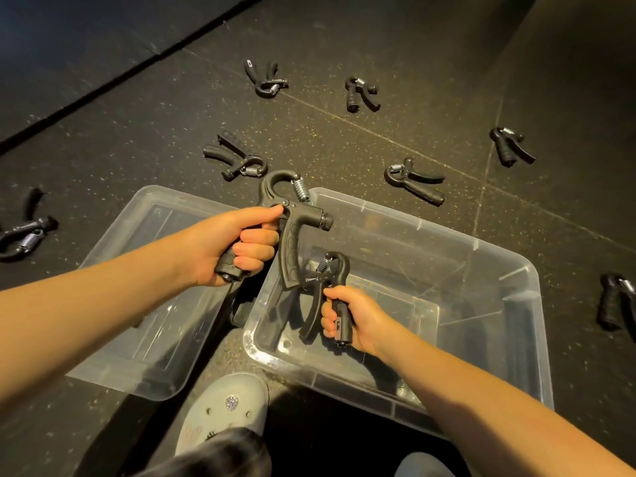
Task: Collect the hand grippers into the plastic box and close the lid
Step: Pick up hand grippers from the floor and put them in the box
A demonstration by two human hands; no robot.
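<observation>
My left hand (pixel 237 246) grips one handle of a black hand gripper (pixel 292 215), held up over the left rim of the clear plastic box (pixel 509 304). My right hand (pixel 354 321) grips a handle of a second black hand gripper (pixel 327 284), low inside the open box. The clear lid (pixel 137 270) lies on the floor to the left of the box. Several more black hand grippers lie scattered on the dark floor: one (pixel 237 160) just beyond the lid, one (pixel 413 182) beyond the box, others further off.
Other hand grippers lie at the far left (pixel 24 232), far right (pixel 616 301), and back (pixel 265 79), (pixel 359 92), (pixel 511 146). A grey clog (pixel 227 407) on my foot stands between lid and box. A dark mat edge (pixel 103 87) runs diagonally at the back left.
</observation>
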